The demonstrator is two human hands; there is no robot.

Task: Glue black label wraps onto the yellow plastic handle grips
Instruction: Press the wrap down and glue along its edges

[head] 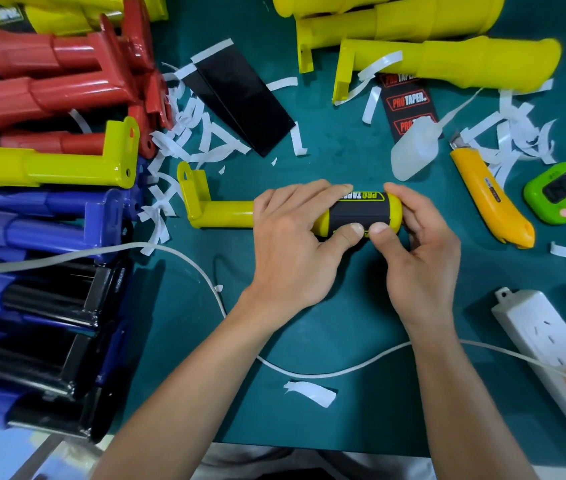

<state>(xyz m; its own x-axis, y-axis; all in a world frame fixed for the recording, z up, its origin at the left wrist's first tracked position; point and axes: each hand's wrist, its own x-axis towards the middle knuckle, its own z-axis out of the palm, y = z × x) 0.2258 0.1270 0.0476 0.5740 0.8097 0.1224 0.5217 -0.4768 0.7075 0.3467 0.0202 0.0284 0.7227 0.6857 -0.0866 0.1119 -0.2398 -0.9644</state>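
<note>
Now both hands, the left hand [292, 244] and the right hand [416, 251], grip one yellow grip [221, 213] on the green mat [361, 327], thumbs pressing its black label wrap [359, 211] almost closed; bare yellow grips [448, 60] wait behind.

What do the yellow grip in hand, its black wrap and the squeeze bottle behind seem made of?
The yellow grip: hard moulded plastic, glossy; highlights run along its tube and bracket. The black label wrap: thin printed film or coated paper, satin sheen, curving snugly round the grip; which, I cannot tell. The glue bottle: translucent plastic, milky and matte; softness is a guess.
</note>
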